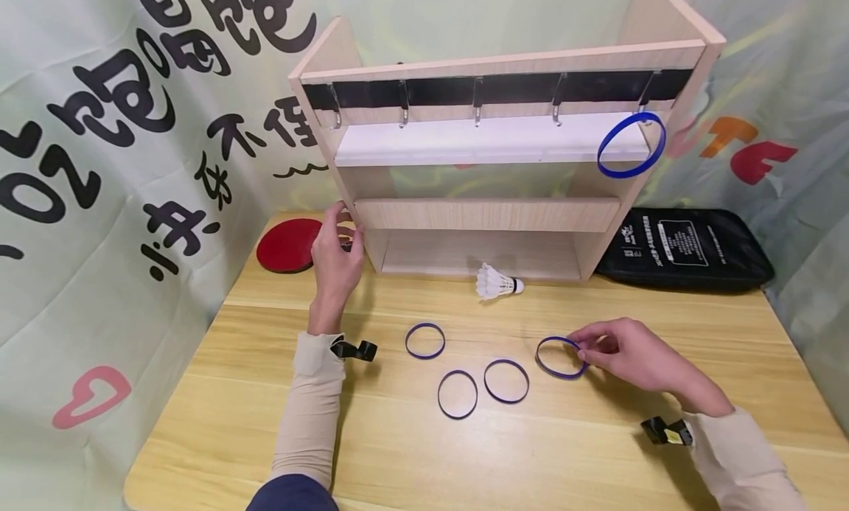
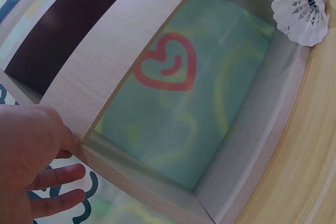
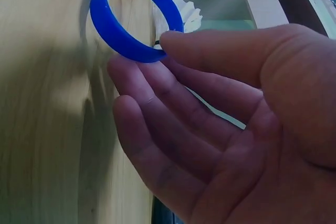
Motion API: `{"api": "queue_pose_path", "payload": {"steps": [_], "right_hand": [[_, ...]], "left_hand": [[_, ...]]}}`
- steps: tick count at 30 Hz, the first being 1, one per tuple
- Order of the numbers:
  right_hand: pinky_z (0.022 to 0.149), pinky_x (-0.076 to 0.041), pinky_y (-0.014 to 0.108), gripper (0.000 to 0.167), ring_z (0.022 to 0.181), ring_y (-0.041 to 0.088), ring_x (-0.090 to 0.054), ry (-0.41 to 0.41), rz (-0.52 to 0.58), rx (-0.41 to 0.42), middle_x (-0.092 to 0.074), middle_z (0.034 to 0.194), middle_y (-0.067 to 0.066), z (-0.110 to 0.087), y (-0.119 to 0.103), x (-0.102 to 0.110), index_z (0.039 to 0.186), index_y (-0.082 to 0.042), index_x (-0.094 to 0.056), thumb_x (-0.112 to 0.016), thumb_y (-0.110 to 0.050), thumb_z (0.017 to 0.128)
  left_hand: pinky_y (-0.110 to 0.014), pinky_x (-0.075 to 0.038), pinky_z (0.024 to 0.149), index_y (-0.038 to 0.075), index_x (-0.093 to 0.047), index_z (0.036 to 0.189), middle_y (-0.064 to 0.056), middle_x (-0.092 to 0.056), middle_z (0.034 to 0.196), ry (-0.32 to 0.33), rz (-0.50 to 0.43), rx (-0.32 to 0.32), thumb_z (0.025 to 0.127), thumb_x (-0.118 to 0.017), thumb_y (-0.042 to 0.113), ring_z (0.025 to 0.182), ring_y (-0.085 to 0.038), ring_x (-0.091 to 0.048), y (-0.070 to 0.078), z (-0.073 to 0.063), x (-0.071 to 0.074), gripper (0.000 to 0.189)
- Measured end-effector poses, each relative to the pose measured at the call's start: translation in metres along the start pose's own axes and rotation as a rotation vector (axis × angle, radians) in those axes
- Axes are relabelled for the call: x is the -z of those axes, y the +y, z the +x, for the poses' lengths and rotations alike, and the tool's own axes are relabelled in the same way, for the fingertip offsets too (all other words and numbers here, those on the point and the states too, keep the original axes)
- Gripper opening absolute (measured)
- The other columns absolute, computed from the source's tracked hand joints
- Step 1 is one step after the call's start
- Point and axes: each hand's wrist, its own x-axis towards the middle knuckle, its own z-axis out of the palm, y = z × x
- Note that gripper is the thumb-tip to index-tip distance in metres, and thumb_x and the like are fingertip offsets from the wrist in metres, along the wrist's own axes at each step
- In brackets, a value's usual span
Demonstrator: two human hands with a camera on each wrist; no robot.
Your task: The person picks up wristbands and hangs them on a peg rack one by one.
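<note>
My right hand (image 1: 623,352) pinched a blue ring (image 3: 113,32) by its right edge between thumb and fingertips, the lower fingers loosely bent. Whether the band's far side touched the tabletop (image 1: 232,393), I could not tell. A light pinch suited it, I judged: hard squeezing might bend so thin a band, and holding one edge left the middle clear. My left hand (image 1: 340,256) gripped the front edge of the wooden rack (image 1: 487,214) at its left side panel, a sensible way to steady it. Left of the pinched ring lay three more rings (image 1: 507,402), flat and apart, with room for fingertips around each. Beyond them a shuttlecock (image 1: 494,282) lay on its side by the rack's base. Higher up, five hooks (image 1: 556,114) lined a black strip (image 1: 517,91); a hanging ring (image 1: 620,173) dangled from the rightmost. Outermost were a red paddle (image 1: 288,244), left, and a black case (image 1: 690,249), right.
</note>
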Motion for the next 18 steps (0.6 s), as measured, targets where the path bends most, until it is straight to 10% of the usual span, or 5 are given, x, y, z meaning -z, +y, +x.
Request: {"api": "queue_pose_path", "payload": {"steps": [18], "right_hand": [[0.074,-0.064,0.022,0.022,0.089,0.007,-0.077,0.131,0.017,0.001,-0.082,0.109,0.012,0.004,-0.013,0.005,0.119,0.000,-0.078,-0.080,-0.008,0.099]], "left_hand": [[-0.056,-0.068,0.085,0.003,-0.058,0.148,-0.023,-0.074,0.126,-0.001,-0.012,0.004,0.105,-0.071,0.008,0.096,-0.041,-0.076,0.000,0.000,0.000,0.045]]}}
